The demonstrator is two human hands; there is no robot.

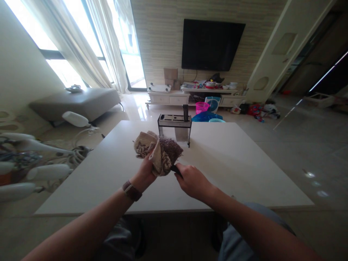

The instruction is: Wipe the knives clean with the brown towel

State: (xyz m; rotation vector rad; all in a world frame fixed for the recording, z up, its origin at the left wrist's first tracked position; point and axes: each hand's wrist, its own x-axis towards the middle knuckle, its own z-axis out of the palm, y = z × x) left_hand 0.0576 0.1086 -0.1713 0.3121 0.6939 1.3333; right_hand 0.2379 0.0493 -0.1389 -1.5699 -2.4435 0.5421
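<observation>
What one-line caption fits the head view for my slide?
Left hand bunches a brown cloth around a dark-handled tool gripped by the right hand, above a white table.

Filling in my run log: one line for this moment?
left hand: holds cloth | right hand: grips dark handle under cloth | knife rack: behind, on table

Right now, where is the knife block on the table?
In the head view, the knife block stands at the far middle of the white table, just beyond the cloth held in the left hand, with one dark handle sticking up from it.
</observation>
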